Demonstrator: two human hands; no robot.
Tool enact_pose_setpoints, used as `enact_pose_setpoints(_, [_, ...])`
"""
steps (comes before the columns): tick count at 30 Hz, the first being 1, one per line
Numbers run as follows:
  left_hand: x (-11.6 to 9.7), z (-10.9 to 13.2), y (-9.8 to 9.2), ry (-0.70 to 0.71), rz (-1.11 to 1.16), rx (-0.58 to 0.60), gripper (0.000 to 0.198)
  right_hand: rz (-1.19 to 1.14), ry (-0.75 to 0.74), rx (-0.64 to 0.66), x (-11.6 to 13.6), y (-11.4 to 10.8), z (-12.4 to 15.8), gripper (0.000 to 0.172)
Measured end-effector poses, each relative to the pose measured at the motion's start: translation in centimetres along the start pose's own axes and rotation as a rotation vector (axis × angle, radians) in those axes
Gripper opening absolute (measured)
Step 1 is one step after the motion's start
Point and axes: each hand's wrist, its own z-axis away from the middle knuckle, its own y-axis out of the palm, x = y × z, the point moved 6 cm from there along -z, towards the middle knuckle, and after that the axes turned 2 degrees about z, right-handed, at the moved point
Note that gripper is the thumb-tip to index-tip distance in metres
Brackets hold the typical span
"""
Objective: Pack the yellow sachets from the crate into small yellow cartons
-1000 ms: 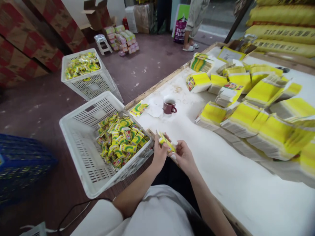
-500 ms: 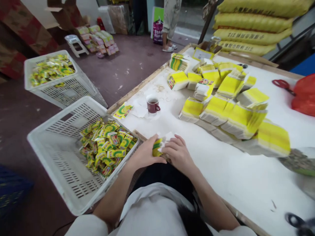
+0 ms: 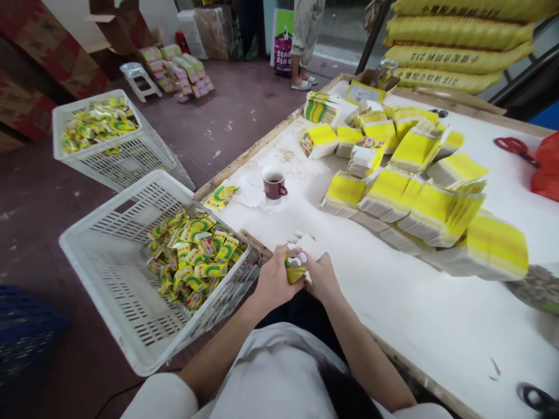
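At the table's near edge, my left hand (image 3: 276, 279) is closed around a small yellow-and-green packet (image 3: 295, 271). My right hand (image 3: 322, 277) meets it from the right, its fingers closed on the packet's white upper part. Small white pieces lie just beyond the fingertips. To the left, a white crate (image 3: 126, 273) holds a heap of folded yellow-green packets (image 3: 196, 256). Stacks of flat yellow wrappers (image 3: 388, 186) spread over the right half of the white table (image 3: 393, 302).
A dark red cup (image 3: 274, 185) stands beyond my hands, near a loose wrapper (image 3: 222, 196). Behind the near crate is a second filled crate (image 3: 144, 145). Red scissors (image 3: 510, 145) and a red bag (image 3: 547, 166) lie far right. A person's legs (image 3: 305, 35) show at the back.
Both hands have turned the packet more upright. The right hand's fingers, spread over it before, are now drawn together at its side. The whole view has shifted slightly.
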Motion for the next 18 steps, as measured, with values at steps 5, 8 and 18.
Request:
enact_pose_setpoints(5, [0.6,-1.0,0.6,-0.001,0.138,0.110,0.056,0.396,-0.287,0.198,0.6,0.9,1.1,0.053])
enact_pose_setpoints(8, [0.7,-1.2,0.5,0.072,0.104,0.032,0.058,0.503,-0.420,0.231,0.7,0.5,1.3,0.052])
enact_pose_setpoints(18, [1.9,-0.9,-2.6,-0.022,-0.094,0.008,0.052,0.806,-0.367,0.449,0.0,0.3,1.2,0.056])
